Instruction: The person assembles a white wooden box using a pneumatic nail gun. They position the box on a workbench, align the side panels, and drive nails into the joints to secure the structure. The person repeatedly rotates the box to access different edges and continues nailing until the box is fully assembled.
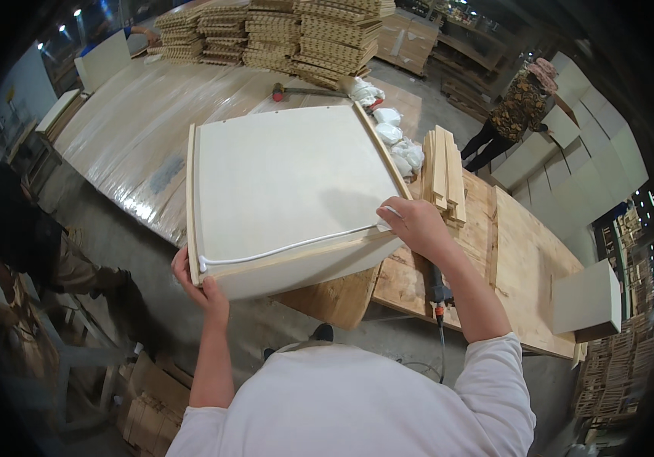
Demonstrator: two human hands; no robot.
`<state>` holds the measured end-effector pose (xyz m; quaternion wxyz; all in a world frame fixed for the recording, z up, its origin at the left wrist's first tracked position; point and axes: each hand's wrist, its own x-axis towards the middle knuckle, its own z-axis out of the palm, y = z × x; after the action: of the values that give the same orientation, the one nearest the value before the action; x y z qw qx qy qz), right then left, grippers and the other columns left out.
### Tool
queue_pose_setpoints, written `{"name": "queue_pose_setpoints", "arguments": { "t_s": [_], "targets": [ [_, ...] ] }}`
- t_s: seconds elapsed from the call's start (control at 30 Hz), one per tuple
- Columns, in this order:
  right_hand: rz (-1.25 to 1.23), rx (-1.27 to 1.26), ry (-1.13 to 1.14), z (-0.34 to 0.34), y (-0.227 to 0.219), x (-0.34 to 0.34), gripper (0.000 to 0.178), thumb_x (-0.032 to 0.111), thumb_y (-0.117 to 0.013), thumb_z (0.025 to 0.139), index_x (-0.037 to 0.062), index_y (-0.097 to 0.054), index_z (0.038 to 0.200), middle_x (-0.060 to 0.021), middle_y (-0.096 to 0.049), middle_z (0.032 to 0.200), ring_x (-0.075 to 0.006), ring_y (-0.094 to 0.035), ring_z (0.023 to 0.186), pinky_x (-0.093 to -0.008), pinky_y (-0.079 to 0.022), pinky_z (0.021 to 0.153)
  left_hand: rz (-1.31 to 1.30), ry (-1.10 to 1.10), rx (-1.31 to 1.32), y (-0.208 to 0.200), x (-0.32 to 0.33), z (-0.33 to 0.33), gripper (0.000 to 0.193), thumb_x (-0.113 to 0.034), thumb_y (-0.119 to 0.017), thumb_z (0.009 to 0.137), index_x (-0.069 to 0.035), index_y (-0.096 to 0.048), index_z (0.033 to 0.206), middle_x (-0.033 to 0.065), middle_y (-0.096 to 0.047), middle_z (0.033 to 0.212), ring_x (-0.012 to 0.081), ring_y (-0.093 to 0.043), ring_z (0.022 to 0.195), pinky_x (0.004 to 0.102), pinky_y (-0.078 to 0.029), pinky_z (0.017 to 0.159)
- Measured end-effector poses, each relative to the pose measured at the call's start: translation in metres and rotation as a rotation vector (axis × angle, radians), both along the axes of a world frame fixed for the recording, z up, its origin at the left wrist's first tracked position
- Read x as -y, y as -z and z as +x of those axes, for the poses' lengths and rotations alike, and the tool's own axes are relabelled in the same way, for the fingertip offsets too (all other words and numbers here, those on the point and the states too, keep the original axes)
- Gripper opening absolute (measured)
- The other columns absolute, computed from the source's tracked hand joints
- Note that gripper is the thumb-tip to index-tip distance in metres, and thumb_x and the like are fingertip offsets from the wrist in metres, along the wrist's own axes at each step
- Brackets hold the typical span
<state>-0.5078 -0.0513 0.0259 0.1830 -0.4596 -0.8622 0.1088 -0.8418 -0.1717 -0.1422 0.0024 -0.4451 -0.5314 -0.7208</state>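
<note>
A pale wooden box-like panel point(289, 175) with raised rims along its sides lies tilted before me, partly over the wrapped stack. My left hand point(203, 283) grips its near left corner, fingers around the outside and thumb on the edge. Along the near rim runs a glossy white line point(289, 249), curled at the left corner; whether it is a cord or a bead of glue I cannot tell. Above the near right corner my right hand point(417, 228) pinches a small white piece at that line's right end. Its fingers partly hide the piece.
A plastic-wrapped stack of boards point(106, 137) lies beyond, bearing piled slats point(274, 34) and a mallet point(308, 92). White bags point(399, 145), wood strips point(441, 171) and a black corded or hosed tool point(438, 288) are at right. Co-workers stand right point(521, 107) and left point(30, 228).
</note>
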Motion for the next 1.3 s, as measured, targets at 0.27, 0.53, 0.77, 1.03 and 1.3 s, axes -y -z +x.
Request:
{"name": "queue_pose_setpoints", "arguments": {
  "t_s": [0.27,0.53,0.77,1.03,1.3],
  "targets": [
    [0.022,0.020,0.123,0.036,-0.004,-0.011,0.026,0.030,-0.057,0.093,0.0038,-0.058,0.098,-0.0214,-0.064,0.076,-0.0385,-0.063,0.074,-0.0457,-0.049,0.067,-0.021,0.022,-0.008,-0.003,0.003,0.003,0.068,-0.053,-0.041,0.092,0.004,-0.038,0.130,0.0145,-0.042,0.127,0.0254,-0.044,0.118,0.0404,-0.033,0.102],
    [0.019,0.084,0.102,0.048,-0.007,-0.016,0.027,0.031,-0.057,0.093,0.0040,-0.051,0.091,-0.0198,-0.062,0.070,-0.0389,-0.062,0.071,-0.0474,-0.047,0.063,-0.014,0.053,0.018,0.001,0.005,0.002,0.068,-0.053,-0.040,0.093,0.002,-0.036,0.133,0.0136,-0.041,0.130,0.0242,-0.043,0.120,0.0396,-0.034,0.102],
    [0.098,0.200,0.055,0.045,-0.007,-0.026,0.023,0.027,-0.060,0.090,0.0059,-0.052,0.087,-0.0162,-0.059,0.065,-0.0378,-0.061,0.066,-0.0454,-0.046,0.060,-0.004,0.082,0.109,-0.008,0.003,0.012,0.063,-0.045,-0.040,0.092,0.003,-0.034,0.132,0.0150,-0.040,0.128,0.0250,-0.043,0.118,0.0395,-0.033,0.102],
    [0.313,0.199,-0.008,0.077,-0.013,-0.061,0.014,0.016,-0.066,0.081,0.0093,-0.061,0.093,-0.0081,-0.063,0.086,-0.0265,-0.063,0.082,-0.0401,-0.049,0.072,0.029,0.050,0.111,0.000,0.003,0.012,0.066,-0.046,-0.039,0.092,0.003,-0.032,0.134,0.0153,-0.041,0.127,0.0253,-0.045,0.118,0.0394,-0.036,0.100],
    [0.061,-0.379,0.256,0.103,0.134,-0.148,0.009,0.012,-0.067,0.080,0.0062,-0.067,0.087,-0.0132,-0.061,0.089,-0.0312,-0.059,0.082,-0.0397,-0.048,0.072,-0.011,-0.071,0.074,0.008,0.005,0.005,0.071,-0.056,-0.029,0.095,0.003,-0.037,0.132,0.0167,-0.044,0.128,0.0271,-0.048,0.117,0.0428,-0.040,0.098]
  ]
}}
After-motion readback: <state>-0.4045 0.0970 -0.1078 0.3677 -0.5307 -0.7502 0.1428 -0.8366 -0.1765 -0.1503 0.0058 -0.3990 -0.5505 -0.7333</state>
